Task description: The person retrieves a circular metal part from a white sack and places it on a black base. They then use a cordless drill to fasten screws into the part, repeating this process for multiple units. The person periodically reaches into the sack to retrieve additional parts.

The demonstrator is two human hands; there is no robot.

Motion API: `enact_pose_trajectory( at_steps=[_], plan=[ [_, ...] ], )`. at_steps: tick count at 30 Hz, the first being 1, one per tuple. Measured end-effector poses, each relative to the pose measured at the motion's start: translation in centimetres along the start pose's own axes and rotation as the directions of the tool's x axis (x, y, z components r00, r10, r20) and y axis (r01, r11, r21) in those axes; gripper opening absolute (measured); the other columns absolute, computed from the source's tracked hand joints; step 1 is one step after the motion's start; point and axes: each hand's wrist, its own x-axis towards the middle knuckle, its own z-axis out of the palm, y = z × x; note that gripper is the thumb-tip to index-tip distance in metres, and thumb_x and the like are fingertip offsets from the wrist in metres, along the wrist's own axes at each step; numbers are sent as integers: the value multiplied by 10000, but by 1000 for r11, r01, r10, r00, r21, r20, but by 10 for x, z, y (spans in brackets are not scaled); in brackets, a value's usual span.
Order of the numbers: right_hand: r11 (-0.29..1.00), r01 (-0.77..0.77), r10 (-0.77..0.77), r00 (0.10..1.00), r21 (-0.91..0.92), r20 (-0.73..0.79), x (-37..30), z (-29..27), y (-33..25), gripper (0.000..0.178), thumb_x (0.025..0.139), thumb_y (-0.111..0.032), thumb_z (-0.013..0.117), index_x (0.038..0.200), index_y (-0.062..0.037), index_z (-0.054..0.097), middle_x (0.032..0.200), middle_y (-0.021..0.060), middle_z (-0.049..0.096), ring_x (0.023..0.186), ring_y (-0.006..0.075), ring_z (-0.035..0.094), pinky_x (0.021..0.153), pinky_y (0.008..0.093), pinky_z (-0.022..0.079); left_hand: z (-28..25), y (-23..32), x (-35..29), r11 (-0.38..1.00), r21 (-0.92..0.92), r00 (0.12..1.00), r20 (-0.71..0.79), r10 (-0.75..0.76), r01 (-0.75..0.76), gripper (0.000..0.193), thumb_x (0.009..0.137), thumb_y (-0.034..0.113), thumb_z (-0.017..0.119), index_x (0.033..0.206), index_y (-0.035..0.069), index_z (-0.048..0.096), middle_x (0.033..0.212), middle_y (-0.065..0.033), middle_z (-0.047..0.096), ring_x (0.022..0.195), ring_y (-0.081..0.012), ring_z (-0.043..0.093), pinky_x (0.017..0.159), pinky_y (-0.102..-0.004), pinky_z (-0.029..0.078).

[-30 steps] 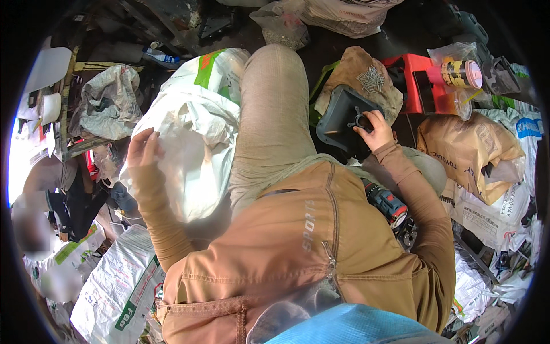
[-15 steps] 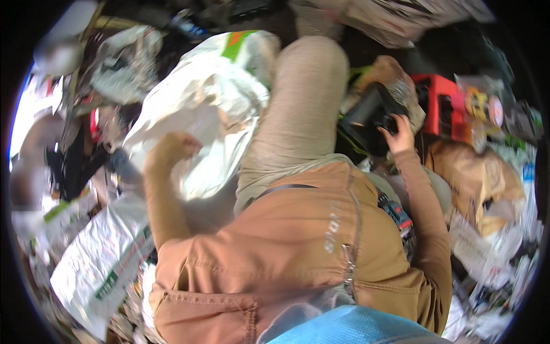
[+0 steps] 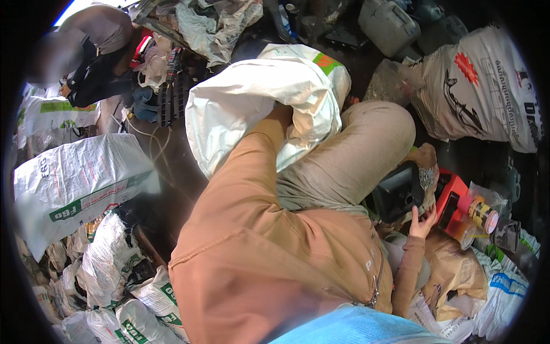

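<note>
I sit among sacks, with my knee (image 3: 366,143) raised in beige trousers. My left arm in a tan sleeve reaches forward, and my left hand (image 3: 282,114) goes into the folds of a big white woven sack (image 3: 252,103) with a green and orange patch; its fingers are hidden. My right hand (image 3: 423,221) is low at the right, fingers up against the lower edge of a black plastic container (image 3: 395,192) that leans by my knee. It holds that edge.
A red crate (image 3: 452,200) and a colourful tin (image 3: 481,213) lie right of the container, with a brown paper bag (image 3: 452,269) below. A printed sack (image 3: 481,92) and grey jerrycan (image 3: 387,23) are behind. Filled white sacks (image 3: 74,183) pile at the left. Another person (image 3: 91,51) crouches upper left.
My view has swung left and forward. My left hand went from the outside of the white sack into its folds. My right hand stayed on the black container.
</note>
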Motion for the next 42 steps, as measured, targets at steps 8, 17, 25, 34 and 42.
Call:
enact_pose_trajectory(
  at_steps=[8, 17, 25, 34, 42],
  plan=[
    [984, -6, 19, 997, 178, -69, -8, -9, 25, 540, 840, -136, 694, 1309, -26, 451, 1208, 132, 440, 979, 198, 511, 877, 326, 443, 7, -23, -14, 978, 183, 981, -145, 126, -99, 386, 873, 291, 511, 1139, 28, 603, 1197, -186, 591, 1121, -325, 562, 940, -418, 436],
    [950, 22, -9, 999, 312, -44, 0, -30, 36, 431, 849, -69, 666, 1245, 5, 514, 1142, 102, 515, 879, 139, 552, 819, 270, 459, -106, -43, -74, 966, 225, 980, -121, 158, -128, 353, 870, 349, 579, 1033, 46, 657, 881, -114, 675, 790, -257, 653, 709, -366, 518],
    [782, -152, 77, 986, 605, 148, -4, -41, -36, 312, 887, -55, 617, 1179, 41, 562, 1033, 105, 625, 909, 144, 602, 826, 259, 489, -253, 63, -167, 768, -531, 924, -81, 374, -358, 211, 702, -9, 742, 905, -13, 683, 775, -74, 640, 762, -152, 638, 676, -264, 515],
    [-14, -416, -139, 902, 909, 410, -20, -80, -133, 325, 964, -185, 492, 1215, 19, 529, 1115, 120, 629, 961, 231, 644, 778, 391, 565, -106, 314, -136, -353, 65, -350, -386, 854, -933, 298, 667, -8, 690, 945, 101, 704, 993, -51, 628, 1030, -306, 583, 889, -415, 514],
    [192, -254, 138, 963, 948, 230, -16, -75, -66, 335, 904, -132, 605, 1213, -23, 537, 1067, 68, 633, 925, 190, 648, 730, 362, 583, -25, 367, -101, 441, -897, 497, 401, 769, 42, 364, 833, 65, 671, 1178, -18, 588, 1086, -97, 638, 955, -153, 608, 833, -290, 496]
  ],
)
